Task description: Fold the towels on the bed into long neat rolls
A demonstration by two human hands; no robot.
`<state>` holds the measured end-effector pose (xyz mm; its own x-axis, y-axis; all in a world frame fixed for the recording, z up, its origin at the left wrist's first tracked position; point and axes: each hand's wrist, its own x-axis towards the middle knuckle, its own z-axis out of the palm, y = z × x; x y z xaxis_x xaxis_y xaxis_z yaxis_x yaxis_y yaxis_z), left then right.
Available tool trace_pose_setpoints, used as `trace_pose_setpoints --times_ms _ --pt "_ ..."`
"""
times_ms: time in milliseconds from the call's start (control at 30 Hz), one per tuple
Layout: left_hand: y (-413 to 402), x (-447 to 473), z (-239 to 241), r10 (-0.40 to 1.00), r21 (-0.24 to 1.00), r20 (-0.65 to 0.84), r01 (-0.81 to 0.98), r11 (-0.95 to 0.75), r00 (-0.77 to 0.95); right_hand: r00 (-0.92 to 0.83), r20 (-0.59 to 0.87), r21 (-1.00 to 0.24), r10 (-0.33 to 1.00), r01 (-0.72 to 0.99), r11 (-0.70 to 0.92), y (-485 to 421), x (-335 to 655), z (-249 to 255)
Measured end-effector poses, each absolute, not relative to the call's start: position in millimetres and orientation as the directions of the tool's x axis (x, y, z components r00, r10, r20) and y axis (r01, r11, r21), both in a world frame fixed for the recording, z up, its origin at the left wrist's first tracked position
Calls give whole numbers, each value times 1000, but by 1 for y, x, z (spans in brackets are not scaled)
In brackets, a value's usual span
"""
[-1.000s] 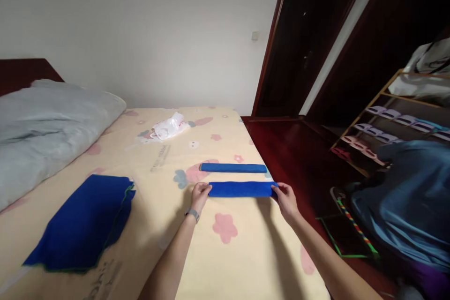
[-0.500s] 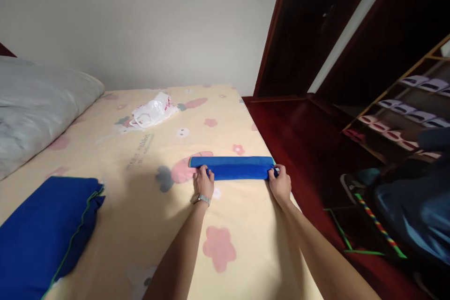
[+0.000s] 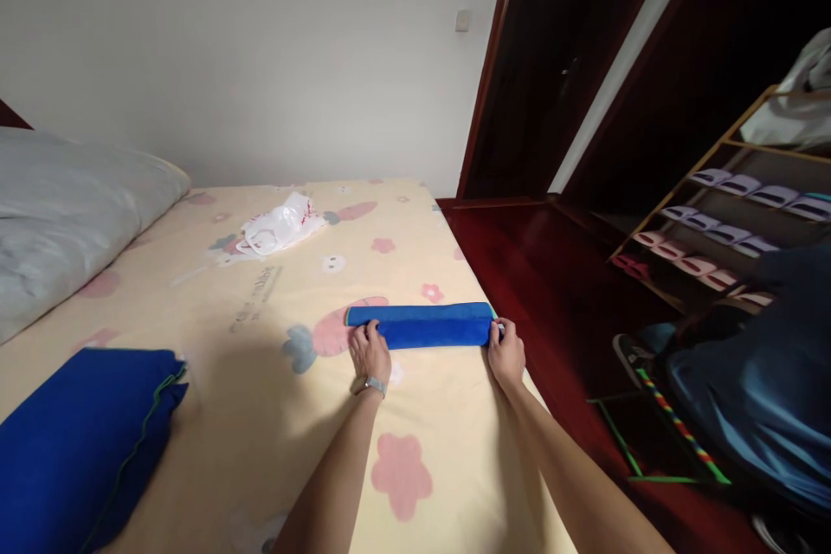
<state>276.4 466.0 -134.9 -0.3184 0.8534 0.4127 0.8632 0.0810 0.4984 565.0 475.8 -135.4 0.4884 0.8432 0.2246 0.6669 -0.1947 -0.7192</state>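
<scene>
A blue towel [image 3: 434, 326] with green edging lies folded into a long narrow strip, crosswise near the right side of the bed. At its left end my left hand [image 3: 371, 353], with a silver-banded watch on the wrist, grips the near edge with curled fingers. My right hand [image 3: 506, 353] pinches the right end, close to the mattress edge. The undersides of both grips are hidden. To the left, at the frame's edge, lies a thick folded pile of blue cloth [image 3: 84, 433] with a green stitched border.
The bed sheet [image 3: 402, 407] is cream with printed carrots and flowers. A crumpled white plastic bag [image 3: 282, 225] lies farther back, and a grey quilt [image 3: 71, 216] on the left. Right of the bed are a person in dark clothing [image 3: 753, 381], a green-edged frame [image 3: 675, 478] and a slipper rack [image 3: 705, 143].
The view has tilted up and shifted right, showing more of the slipper rack. My left fingers have shifted slightly toward the towel's left end. The towel keeps its folded strip shape.
</scene>
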Motion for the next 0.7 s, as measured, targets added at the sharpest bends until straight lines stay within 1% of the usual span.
trace_pose_setpoints --times_ms 33,67,100,133,167,200,233,267,300,333,400,500,567,700 --pt "462 279 -135 833 457 468 887 56 -294 494 258 -719 830 672 -176 474 564 -134" --pt "457 282 -135 828 404 518 915 -16 -214 500 304 -715 811 682 -152 472 561 -133" --pt "453 286 -134 833 333 548 933 -136 -75 484 365 -699 795 707 -109 469 558 -131" --pt "448 289 -133 827 253 553 924 -287 105 426 437 -659 792 751 -39 466 554 -130" --pt "445 292 -131 798 179 534 885 -431 280 317 508 -591 801 804 57 463 548 -129" --pt "442 295 -129 759 123 502 834 -537 414 162 561 -496 812 851 172 459 541 -128" --pt "441 297 -127 728 89 473 796 -599 496 -19 579 -385 815 875 294 456 531 -126" --pt "441 299 -125 716 71 453 780 -622 530 -190 559 -284 807 871 401 454 520 -126" --pt "442 300 -124 723 67 441 784 -617 531 -315 517 -211 796 854 475 452 509 -125" --pt "444 301 -123 740 71 430 798 -599 517 -389 480 -165 786 840 517 451 497 -125" --pt "450 303 -124 781 91 404 829 -552 476 -435 446 -130 782 833 538 450 478 -126" --pt "457 302 -129 819 123 368 850 -513 441 -413 444 -131 795 848 514 454 470 -130" --pt "459 298 -132 826 139 357 850 -508 436 -368 450 -148 814 868 474 458 481 -135" --pt "457 284 -133 861 168 355 881 -443 365 -180 452 -240 874 919 313 467 525 -145"
